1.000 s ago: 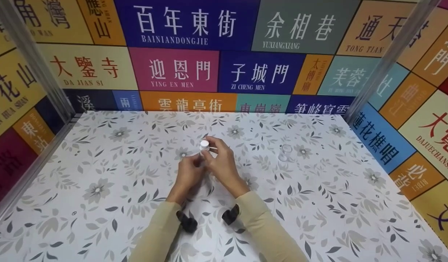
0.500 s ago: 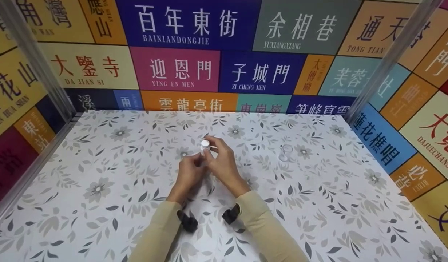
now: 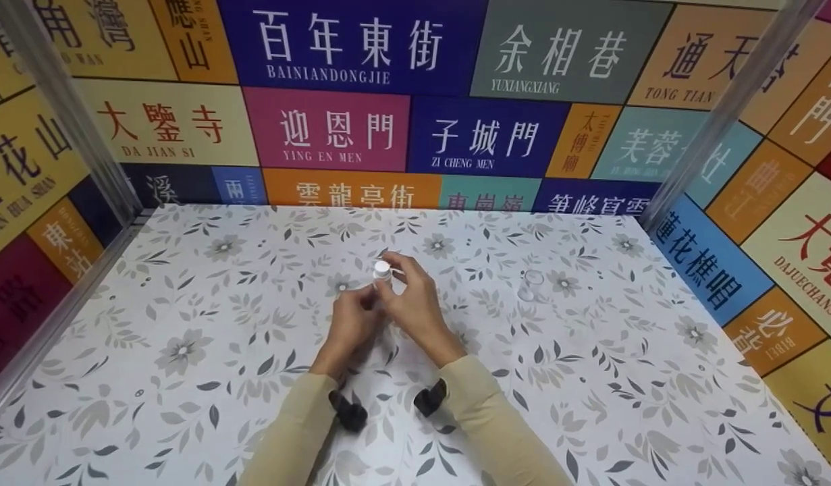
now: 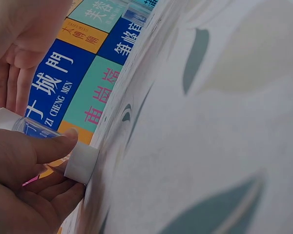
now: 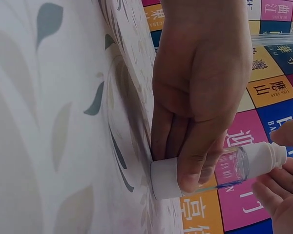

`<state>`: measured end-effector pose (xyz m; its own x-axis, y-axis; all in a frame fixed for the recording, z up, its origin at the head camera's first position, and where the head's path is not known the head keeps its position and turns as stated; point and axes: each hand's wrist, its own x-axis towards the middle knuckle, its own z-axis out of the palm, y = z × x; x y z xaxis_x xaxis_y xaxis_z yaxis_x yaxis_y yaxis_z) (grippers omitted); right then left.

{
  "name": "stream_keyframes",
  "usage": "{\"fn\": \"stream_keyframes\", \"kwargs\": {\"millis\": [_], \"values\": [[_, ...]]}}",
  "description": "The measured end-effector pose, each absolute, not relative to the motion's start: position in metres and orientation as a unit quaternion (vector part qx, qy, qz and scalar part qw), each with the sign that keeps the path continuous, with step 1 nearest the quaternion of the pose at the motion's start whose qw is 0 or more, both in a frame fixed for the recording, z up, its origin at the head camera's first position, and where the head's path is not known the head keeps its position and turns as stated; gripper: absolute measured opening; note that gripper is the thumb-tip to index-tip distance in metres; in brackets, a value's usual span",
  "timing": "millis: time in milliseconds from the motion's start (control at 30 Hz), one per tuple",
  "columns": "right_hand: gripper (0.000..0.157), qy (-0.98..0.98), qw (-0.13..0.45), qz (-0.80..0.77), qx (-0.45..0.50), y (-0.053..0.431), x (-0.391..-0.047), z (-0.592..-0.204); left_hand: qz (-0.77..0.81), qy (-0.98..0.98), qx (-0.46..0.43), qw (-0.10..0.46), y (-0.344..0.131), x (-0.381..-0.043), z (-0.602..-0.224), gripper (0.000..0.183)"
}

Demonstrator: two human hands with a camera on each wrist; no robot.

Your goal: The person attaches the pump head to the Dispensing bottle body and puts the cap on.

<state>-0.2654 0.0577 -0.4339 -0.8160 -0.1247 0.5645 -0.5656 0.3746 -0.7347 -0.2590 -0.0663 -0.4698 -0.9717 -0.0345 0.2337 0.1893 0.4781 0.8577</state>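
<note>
A small clear bottle [image 5: 232,170] with a white base [image 4: 82,163] and a stepped white top [image 3: 382,270] stands upright between my two hands. The left hand [image 3: 351,320] grips its lower body, thumb along the side just above the base, as the left wrist view shows. Down at the table, the base sits right at the surface. Around the white top, the right hand [image 3: 415,304] pinches with thumb and fingers; its fingers [image 5: 273,190] show at the right edge of the right wrist view. In the head view, the hands hide most of the bottle's body.
A small transparent cup-like piece [image 3: 531,285] stands on the table to the right of my hands. The table [image 3: 185,418] has a white leaf-and-flower cover. Panels with large printed characters [image 3: 327,128] rise behind it and at both sides, with clear corner posts [image 3: 719,128].
</note>
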Motion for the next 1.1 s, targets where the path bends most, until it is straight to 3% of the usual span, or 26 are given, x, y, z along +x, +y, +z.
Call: {"fn": "stream_keyframes", "kwargs": {"millis": [267, 500, 1100], "values": [[0.040, -0.801, 0.207, 0.513, 0.228, 0.0586, -0.2657, -0.4341, -0.501, -0.854, -0.057, 0.130, -0.0667, -0.2604, -0.4702, 0.009], [0.042, -0.800, 0.209, 0.519, 0.217, 0.0589, -0.2654, -0.4326, -0.513, -0.843, -0.067, 0.147, -0.0662, -0.2579, -0.4697, 0.009], [0.041, -0.807, 0.201, 0.515, 0.206, 0.0586, -0.2661, -0.4318, -0.503, -0.854, -0.051, 0.123, -0.0663, -0.2603, -0.4692, 0.016]]}}
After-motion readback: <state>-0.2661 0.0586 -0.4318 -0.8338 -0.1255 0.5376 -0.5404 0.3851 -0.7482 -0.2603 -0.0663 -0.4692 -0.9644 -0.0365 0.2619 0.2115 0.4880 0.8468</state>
